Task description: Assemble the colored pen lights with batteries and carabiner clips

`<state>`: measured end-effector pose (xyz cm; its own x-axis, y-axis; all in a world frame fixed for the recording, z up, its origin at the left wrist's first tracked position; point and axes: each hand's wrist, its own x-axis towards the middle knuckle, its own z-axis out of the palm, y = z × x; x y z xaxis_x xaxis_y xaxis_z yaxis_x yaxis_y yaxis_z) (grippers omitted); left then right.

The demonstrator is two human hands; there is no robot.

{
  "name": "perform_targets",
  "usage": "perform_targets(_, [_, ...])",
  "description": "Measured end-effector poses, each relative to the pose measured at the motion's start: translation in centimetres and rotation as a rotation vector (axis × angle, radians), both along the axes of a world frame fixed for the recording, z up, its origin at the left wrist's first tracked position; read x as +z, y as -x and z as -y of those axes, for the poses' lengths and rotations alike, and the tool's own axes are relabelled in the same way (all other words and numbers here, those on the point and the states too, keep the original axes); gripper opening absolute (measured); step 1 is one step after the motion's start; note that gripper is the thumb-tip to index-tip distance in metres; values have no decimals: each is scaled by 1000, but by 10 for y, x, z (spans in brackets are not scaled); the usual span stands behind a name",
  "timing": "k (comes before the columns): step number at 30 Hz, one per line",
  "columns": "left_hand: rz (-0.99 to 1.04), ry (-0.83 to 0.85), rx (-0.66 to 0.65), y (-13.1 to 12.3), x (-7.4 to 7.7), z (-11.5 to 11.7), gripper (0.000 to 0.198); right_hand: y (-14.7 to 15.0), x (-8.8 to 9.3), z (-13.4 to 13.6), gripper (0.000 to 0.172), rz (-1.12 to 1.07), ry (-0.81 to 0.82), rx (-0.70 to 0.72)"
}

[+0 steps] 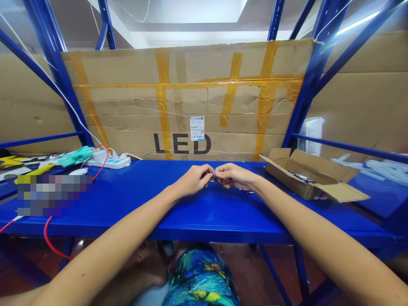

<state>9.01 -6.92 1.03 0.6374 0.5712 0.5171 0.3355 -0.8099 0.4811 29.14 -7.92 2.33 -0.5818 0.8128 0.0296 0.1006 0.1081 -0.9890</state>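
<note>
My left hand (195,177) and my right hand (235,175) meet over the middle of the blue shelf (191,212), fingertips pinched together on a small metallic part (213,174) held between them. The part is too small to name; something dark with a bit of red (246,191) lies on the shelf just under my right hand. Both forearms reach in from the bottom of the view.
An open cardboard box (314,177) with small parts inside sits at the right. A white power strip (110,161) with red and white wires, a teal item (76,155) and yellow tools (32,172) lie at the left. Taped cardboard marked LED (181,102) stands behind, between blue rack posts.
</note>
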Motion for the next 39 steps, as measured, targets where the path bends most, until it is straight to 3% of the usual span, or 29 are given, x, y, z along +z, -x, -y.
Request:
perform_targets(5, [36,77,20,1,0,-2,12,3,-7,-3,36,105,-298,-198])
perform_targets(12, [114,101,19,1,-2,-4,13,4,-11,-6,26,104,-517,-214])
perform_targets(18, [41,-55,41,1,-1,-2,13,6,-6,0,26,262,-629,-243])
perform_targets(22, [-22,-141,20,0,2,4,13,5,-7,-1,34,147,-398,-132])
perform_targets(25, [-74,-168,13,-2,3,9,14,2,-6,-2,30,1,-108,-13])
perform_targets(29, [-110,-233,15,-4,1,11,14,-4,-2,-1,22,-43,140,68])
perform_targets(39, [-197,-338,0,-7,-5,11,19,-11,2,-4,19,-13,380,188])
